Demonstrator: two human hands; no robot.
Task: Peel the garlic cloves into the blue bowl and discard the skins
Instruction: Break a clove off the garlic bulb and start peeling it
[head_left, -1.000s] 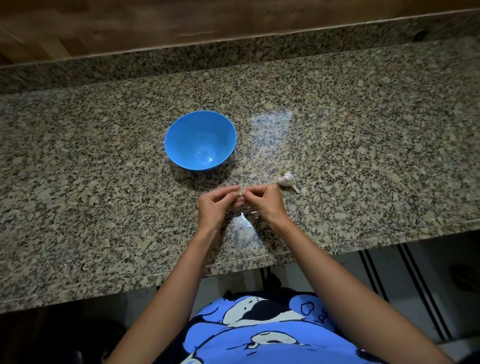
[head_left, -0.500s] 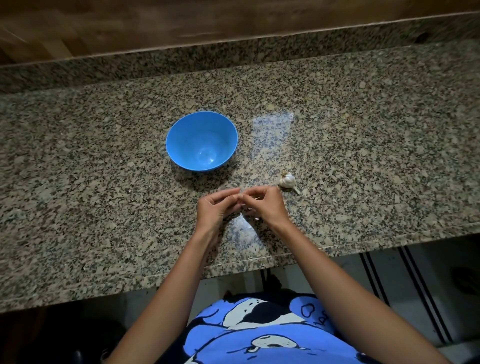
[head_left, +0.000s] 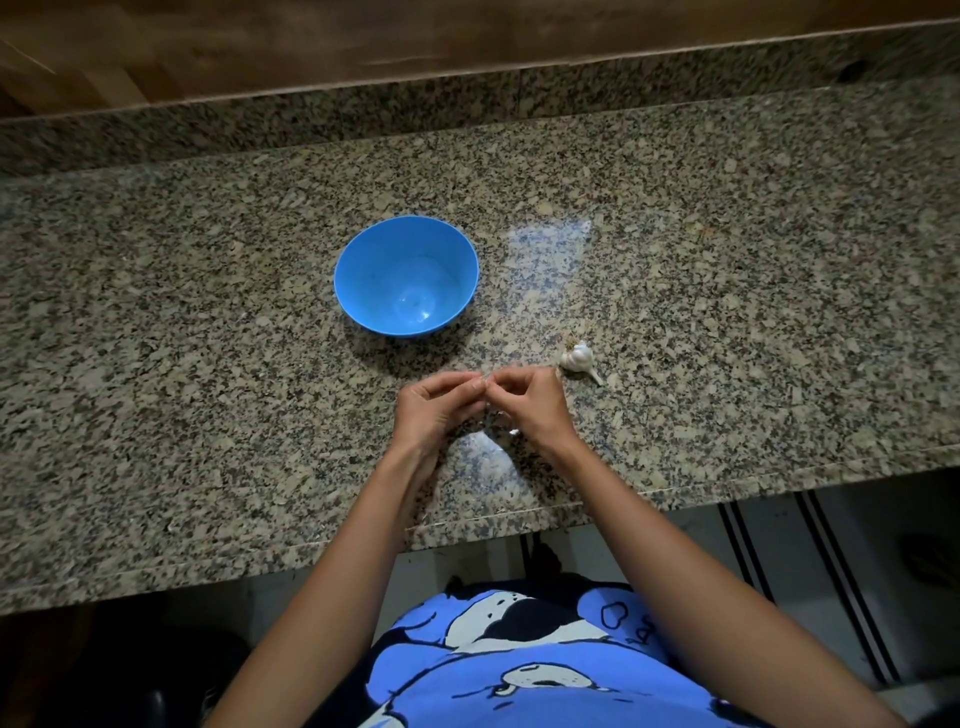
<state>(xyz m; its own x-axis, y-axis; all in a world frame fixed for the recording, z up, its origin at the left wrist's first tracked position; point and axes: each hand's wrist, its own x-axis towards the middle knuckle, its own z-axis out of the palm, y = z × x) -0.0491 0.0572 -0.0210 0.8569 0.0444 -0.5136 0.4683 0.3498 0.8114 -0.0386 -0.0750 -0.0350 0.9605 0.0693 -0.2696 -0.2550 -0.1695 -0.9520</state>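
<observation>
Barely started. My left hand (head_left: 434, 410) and right hand (head_left: 530, 408) share a pinching grip on one small pale garlic clove (head_left: 485, 383) over the speckled granite table (head_left: 208, 364). The round blue plastic bowl (head_left: 363, 291) looks empty, and the white garlic bulb (head_left: 577, 357) waits beside my right hand.

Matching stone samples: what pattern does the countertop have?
The countertop is speckled granite: beige, grey, black flecks. Head view.

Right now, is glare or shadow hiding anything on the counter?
Head view: pale glare patches on the counter, one right of the bowl, one between the wrists; dim, edges bowed by the wide lens; left hand and right hand mostly hide the clove.
</observation>
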